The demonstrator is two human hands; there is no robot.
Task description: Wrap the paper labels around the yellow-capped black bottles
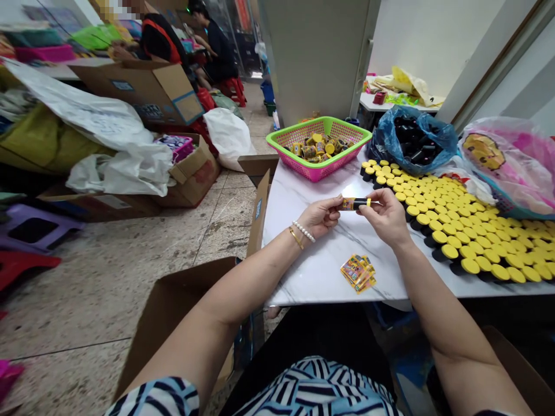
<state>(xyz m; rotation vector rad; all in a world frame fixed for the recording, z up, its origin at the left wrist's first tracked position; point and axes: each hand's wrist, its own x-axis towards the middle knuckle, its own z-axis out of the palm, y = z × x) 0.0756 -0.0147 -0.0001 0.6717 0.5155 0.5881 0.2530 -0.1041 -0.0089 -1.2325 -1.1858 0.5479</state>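
Over the white marbled table, my left hand [323, 216] is closed on the printed yellow label [348, 204], at the left end of a small black container with a yellow cap [361, 203]. At its capped end my right hand [385, 215] grips the container between thumb and fingers. The container lies sideways between both hands. How far the label is stuck to it, I cannot tell. Nearer to me lies a small pile of printed labels [358, 273]. To the right stand many black containers with yellow caps [468, 216], packed closely together.
A pink and green basket [321, 171] of labelled containers stands at the table's back left. Behind the rows are a blue plastic bag [385, 130] of black containers and a clear printed bag [515, 156]. An open carton [173, 306] stands left of my legs. Two people sit farther back.
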